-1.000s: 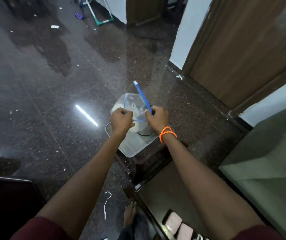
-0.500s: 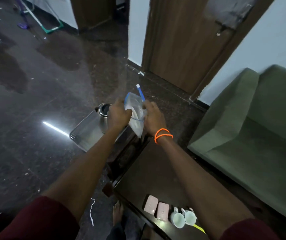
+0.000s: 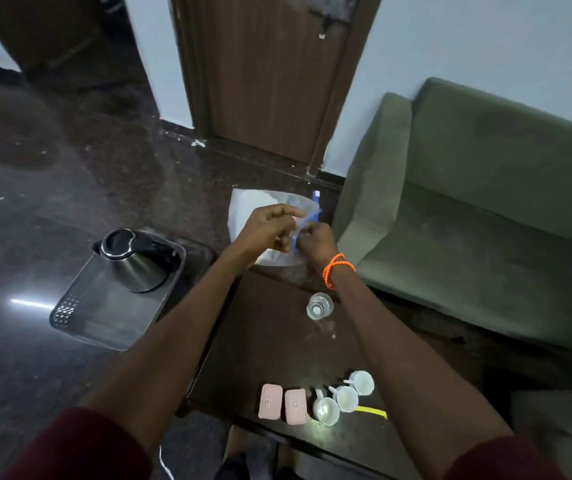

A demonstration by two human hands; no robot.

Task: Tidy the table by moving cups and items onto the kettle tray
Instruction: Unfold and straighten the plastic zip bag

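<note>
Fingers (image 3: 279, 237) blurred, apparently pinching bag (image 3: 253, 206)

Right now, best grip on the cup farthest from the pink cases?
Take the far cup by its handle, which sticks out toward the table's middle. Come from above on that side; the next cup sits close beside it, and the table edge lies beyond.

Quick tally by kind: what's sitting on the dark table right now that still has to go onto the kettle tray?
White cups: 3
Pink boxes: 2
Clear glass: 1
Yellow strip: 1
Total: 7
</note>
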